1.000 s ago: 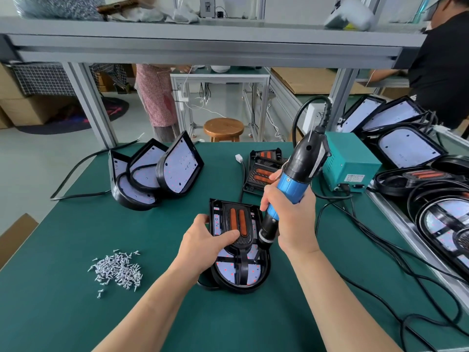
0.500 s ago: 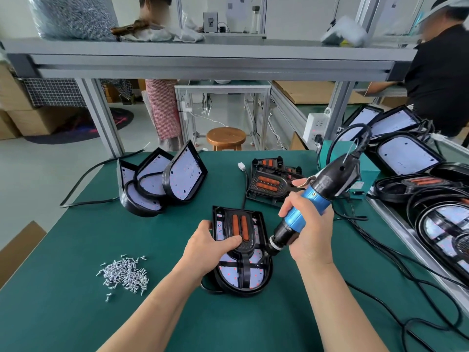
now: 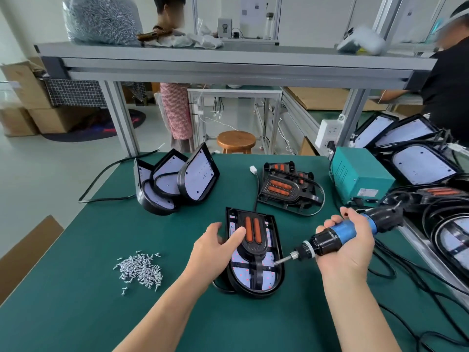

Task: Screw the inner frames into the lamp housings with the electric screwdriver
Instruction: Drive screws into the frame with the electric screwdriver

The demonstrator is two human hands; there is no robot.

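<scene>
A black lamp housing [image 3: 278, 252] lies flat on the green table in front of me, with a black inner frame [image 3: 253, 246] bearing two orange strips set inside it. My left hand [image 3: 213, 252] rests on the housing's left edge, thumb across the frame. My right hand [image 3: 347, 247] grips the blue and black electric screwdriver [image 3: 337, 236], which lies nearly level. Its bit tip sits over the housing's lower right part. A pile of small silver screws [image 3: 140, 269] lies to the left.
Three housings [image 3: 177, 181] lean together at the back left. More inner frames [image 3: 289, 189] are stacked at the back centre. A teal power box [image 3: 360, 176], cables and further lamps [image 3: 446, 224] crowd the right side. Other people stand behind the bench.
The screwdriver has tipped from nearly upright over the housing's right edge to almost level, and its bit has moved down towards the lower right. My left hand stays on the housing.
</scene>
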